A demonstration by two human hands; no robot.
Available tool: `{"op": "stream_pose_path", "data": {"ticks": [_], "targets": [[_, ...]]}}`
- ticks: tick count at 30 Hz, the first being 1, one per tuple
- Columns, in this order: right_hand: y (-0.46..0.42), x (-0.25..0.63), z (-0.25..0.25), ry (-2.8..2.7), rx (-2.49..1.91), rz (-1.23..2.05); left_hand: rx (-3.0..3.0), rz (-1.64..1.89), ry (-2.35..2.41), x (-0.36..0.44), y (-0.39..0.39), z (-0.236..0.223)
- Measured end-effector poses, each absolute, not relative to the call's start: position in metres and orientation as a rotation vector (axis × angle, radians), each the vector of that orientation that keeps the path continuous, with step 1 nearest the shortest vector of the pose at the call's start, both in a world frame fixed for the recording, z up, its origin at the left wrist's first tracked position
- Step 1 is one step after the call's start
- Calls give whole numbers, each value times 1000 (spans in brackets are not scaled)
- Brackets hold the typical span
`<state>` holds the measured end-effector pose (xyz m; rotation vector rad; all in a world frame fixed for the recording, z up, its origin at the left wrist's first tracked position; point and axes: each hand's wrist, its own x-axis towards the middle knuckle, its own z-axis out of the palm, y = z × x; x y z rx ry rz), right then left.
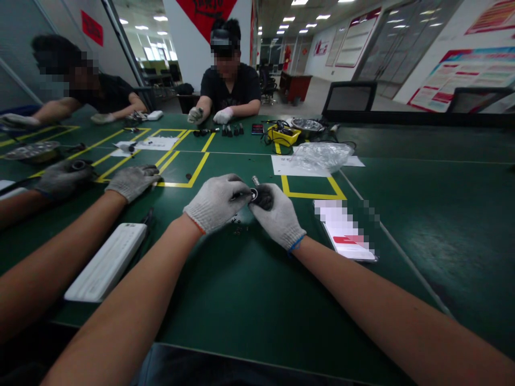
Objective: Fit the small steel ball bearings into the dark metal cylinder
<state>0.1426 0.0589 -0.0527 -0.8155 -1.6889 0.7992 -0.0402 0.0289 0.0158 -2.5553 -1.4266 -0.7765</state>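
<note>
Both my hands wear white knitted gloves with grey-stained fingers and meet above the green table (249,300). My right hand (277,214) is closed around a small black round part with a pale ring-shaped end (254,194) that faces left. At that ring, the fingertips of my left hand (217,202) are pinched together; whatever lies between them is too small to make out. A short shiny metal piece (255,181) shows just behind the fingers. Several tiny metal pieces, like nuts (236,219), lie loose on the table below my hands.
A phone (348,233) lies to the right and a white power strip (108,262) to the left. A co-worker's gloved hand (132,182) rests at left. Further back are a plastic bag (322,155), a yellow bin (284,136) with cables, and two people across the table.
</note>
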Motion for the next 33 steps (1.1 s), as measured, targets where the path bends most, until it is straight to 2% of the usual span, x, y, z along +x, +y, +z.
{"op": "stream_pose_path", "data": {"ticks": [10,20,33], "targets": [[57,145,-52,-1804,-827,645,-2533,-520,-1574,-38,27,24],[57,144,-51,-1780,-859,690,-2453,-245,-1641,-29,24,27],[59,143,-54,-1761,-856,732,-2452,-331,-1692,-25,22,24]]}}
